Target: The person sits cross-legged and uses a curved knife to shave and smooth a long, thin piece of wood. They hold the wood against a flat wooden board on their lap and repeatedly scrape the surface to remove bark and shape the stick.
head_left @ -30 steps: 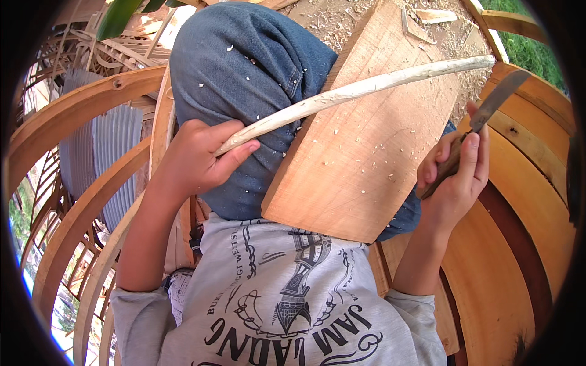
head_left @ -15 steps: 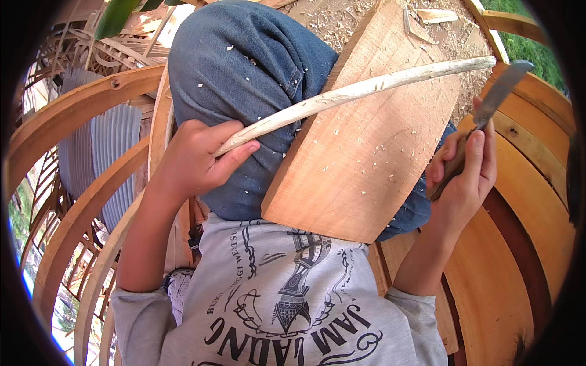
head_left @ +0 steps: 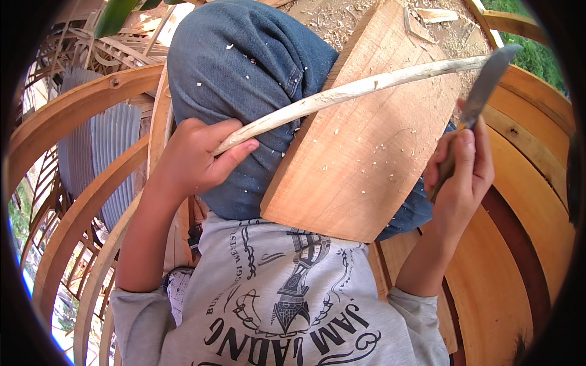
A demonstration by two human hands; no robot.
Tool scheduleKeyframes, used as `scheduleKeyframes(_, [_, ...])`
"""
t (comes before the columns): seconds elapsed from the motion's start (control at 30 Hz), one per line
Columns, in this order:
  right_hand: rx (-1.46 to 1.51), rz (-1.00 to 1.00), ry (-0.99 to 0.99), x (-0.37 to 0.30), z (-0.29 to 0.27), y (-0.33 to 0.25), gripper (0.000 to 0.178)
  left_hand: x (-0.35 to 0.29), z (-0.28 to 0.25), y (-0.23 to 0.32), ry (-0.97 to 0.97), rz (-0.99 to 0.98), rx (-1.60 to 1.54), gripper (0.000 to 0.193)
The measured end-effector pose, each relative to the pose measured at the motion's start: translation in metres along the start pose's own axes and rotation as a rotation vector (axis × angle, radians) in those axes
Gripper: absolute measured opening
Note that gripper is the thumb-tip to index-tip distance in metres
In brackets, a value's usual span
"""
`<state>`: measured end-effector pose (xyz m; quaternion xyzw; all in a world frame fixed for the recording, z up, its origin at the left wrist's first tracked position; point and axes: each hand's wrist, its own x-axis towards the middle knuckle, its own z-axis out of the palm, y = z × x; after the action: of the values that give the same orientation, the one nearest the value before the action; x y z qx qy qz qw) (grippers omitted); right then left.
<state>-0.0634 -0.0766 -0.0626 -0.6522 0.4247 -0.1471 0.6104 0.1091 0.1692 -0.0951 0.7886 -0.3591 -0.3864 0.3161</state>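
Observation:
My left hand (head_left: 204, 152) is closed round the near end of a pale, peeled, slightly curved stick (head_left: 342, 93). The stick slants up to the right, over my jeans (head_left: 235, 67) and a thick wooden board (head_left: 366, 152) lying on my lap. In my right hand (head_left: 461, 155) is a knife (head_left: 487, 85), gripped by its handle, with the blade pointing up and right. The blade overlaps the stick's far tip; whether they touch I cannot tell. Small pale shavings dot the board and the jeans.
Curved wooden ribs (head_left: 91, 100) rise on the left, with grey corrugated sheets (head_left: 115, 161) behind them. Wide wooden planks (head_left: 488, 268) curve along the right side. Wood shavings and offcuts (head_left: 436, 15) lie on the ground ahead.
My right hand has shifted a little to the left and the knife blade has moved left and up, over the stick's tip. My left hand and the board have hardly moved.

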Motion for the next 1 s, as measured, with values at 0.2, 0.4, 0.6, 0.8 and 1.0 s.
scheduleKeyframes(0.2, [-0.015,0.075,-0.160,-0.020,0.005,0.018,0.031,-0.003,-0.001,-0.004,-0.017,0.014,0.054,0.022])
scheduleKeyframes(0.4, [-0.162,-0.022,-0.291,-0.021,0.001,0.029,0.033,-0.001,0.000,-0.002,-0.008,0.007,0.096,0.020])
scheduleKeyframes(0.6, [0.048,0.146,-0.321,-0.020,0.008,0.015,0.036,0.003,0.002,0.002,0.002,0.019,0.046,0.019])
scheduleKeyframes(0.8, [0.062,0.064,-0.217,-0.009,0.005,0.013,0.032,0.001,0.000,0.005,0.011,-0.005,0.002,0.020])
scheduleKeyframes(1.0, [0.004,0.047,-0.184,-0.014,0.002,0.016,0.029,-0.001,0.001,0.002,0.000,0.004,0.018,0.020])
